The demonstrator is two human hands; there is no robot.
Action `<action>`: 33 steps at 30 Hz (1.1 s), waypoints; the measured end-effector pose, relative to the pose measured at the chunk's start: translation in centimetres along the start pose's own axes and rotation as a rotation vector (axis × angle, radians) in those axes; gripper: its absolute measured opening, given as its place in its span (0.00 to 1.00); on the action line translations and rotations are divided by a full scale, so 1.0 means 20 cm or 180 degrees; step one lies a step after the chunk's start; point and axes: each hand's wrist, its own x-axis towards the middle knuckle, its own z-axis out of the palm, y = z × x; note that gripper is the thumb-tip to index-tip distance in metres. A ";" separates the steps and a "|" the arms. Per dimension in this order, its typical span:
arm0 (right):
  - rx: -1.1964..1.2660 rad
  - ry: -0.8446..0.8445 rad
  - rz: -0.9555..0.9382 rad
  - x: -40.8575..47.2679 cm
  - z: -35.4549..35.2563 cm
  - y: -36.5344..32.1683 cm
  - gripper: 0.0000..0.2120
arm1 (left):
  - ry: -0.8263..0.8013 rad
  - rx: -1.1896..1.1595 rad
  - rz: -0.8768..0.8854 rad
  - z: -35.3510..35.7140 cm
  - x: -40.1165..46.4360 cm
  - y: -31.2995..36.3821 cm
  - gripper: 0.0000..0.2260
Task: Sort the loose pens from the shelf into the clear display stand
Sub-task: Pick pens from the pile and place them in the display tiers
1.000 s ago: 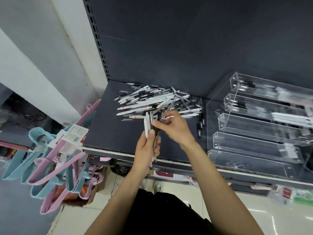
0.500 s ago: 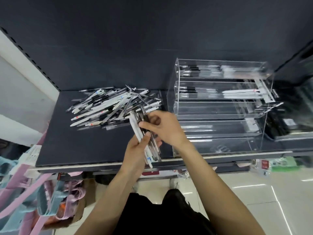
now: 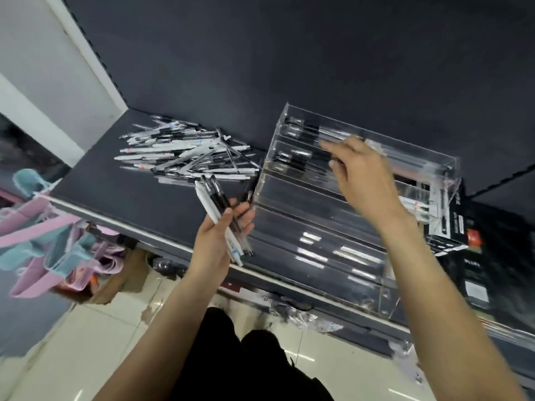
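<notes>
Left hand [image 3: 215,241] grips a bundle of pens [image 3: 220,209] beside the clear stand [image 3: 318,227]; right hand [image 3: 359,169], fingers loosely extended, reaches over its upper tiers

The display stand [image 3: 327,227] in the right half of the frame looks like clear hard plastic, glossy, with bright white reflections on its lower steps. The loose pens [image 3: 185,153] piled at the centre left have smooth plastic bodies, some white and matt, some transparent with black parts. The shelf [image 3: 115,195] under them is a dark, matt surface without shine, and its front edge looks like pale painted metal. The hangers [image 3: 49,244] at the left edge seem to be smooth plastic in pink and light blue. The floor [image 3: 95,337] at the bottom is glossy pale tile that reflects light.
</notes>
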 end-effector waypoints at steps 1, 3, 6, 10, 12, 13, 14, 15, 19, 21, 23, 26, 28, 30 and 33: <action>0.0020 -0.0026 -0.0089 0.02 0.03 0.02 0.13 | 0.0032 -0.0019 0.0038 0.00 -0.02 0.00 0.08; -0.0056 -0.0037 -0.0189 0.04 0.09 0.02 0.06 | 0.0110 -0.0071 0.0083 0.01 -0.04 -0.01 0.09; -0.0090 -0.0060 -0.0255 0.05 0.17 0.02 0.04 | 0.0226 -0.0127 0.0127 0.02 -0.05 -0.02 0.09; -0.0195 -0.0265 -0.0311 0.09 0.21 0.04 0.06 | 0.0208 -0.0083 0.0113 0.04 -0.06 -0.03 0.09; -0.0176 -0.0521 -0.0351 0.12 0.20 0.05 0.08 | 0.0169 -0.0112 0.0070 0.05 -0.07 -0.03 0.09; -0.0124 -0.0621 -0.0343 0.13 0.19 0.05 0.08 | 0.0148 -0.0145 0.0042 0.06 -0.07 -0.03 0.10; -0.0068 -0.0682 -0.0303 0.13 0.18 0.06 0.09 | 0.0102 -0.0192 0.0010 0.07 -0.07 -0.03 0.10; -0.0024 -0.0653 -0.0239 0.11 0.15 0.05 0.10 | 0.0037 -0.0236 -0.0019 0.08 -0.07 -0.03 0.10; 0.0951 0.0060 0.0191 -0.05 0.03 -0.10 0.09 | -0.0264 -0.0329 -0.0065 0.14 -0.08 -0.02 0.11; 0.1442 -0.0204 0.0349 -0.15 0.02 -0.25 0.08 | -0.0333 -0.0348 -0.0068 0.17 -0.08 -0.03 0.11; 0.1569 -0.0561 0.0449 -0.23 0.07 -0.35 0.08 | -0.0478 -0.0337 -0.0081 0.21 -0.09 -0.04 0.12; 0.1655 -0.0593 0.0606 -0.26 0.13 -0.39 0.09 | -0.0607 -0.0277 -0.0082 0.25 -0.11 -0.04 0.12; 0.1772 -0.0570 0.0726 -0.24 0.12 -0.37 0.08 | -0.0598 -0.0266 -0.0072 0.27 -0.11 -0.05 0.13; 0.1674 -0.0354 0.0800 -0.22 0.07 -0.30 0.08 | -0.0557 -0.0164 -0.0001 0.26 -0.09 -0.04 0.14; 0.0609 0.0215 0.0637 -0.14 0.00 -0.11 0.06 | -0.0419 -0.0154 0.0048 0.22 -0.06 -0.03 0.12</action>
